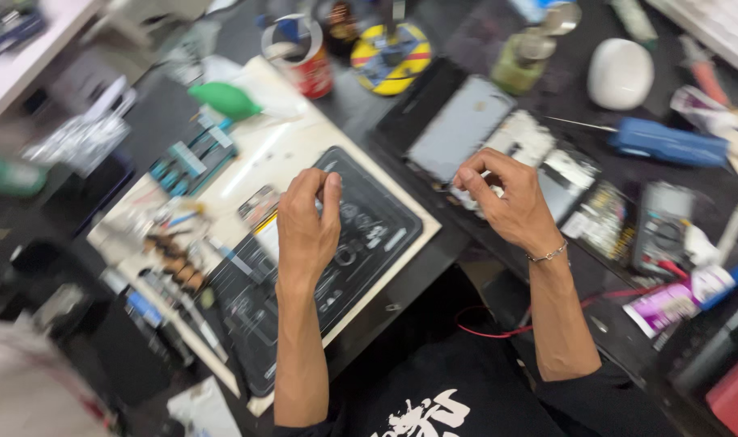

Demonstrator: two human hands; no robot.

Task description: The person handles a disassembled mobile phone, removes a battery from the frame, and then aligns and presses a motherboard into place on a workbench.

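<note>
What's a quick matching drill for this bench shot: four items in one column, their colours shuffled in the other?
Items:
1. screwdriver handle
2. rubber bulb
3. cable
4. rounded case

Colours:
A. white
B. red
C. blue
D. green

Pairs: 1-C, 2-D, 3-B, 4-A

The left hand is over the dark work mat; the right hand is over the opened phone.

mat (369,235): matt black rubber (printed) | bracelet (547,255): shiny metal
</note>
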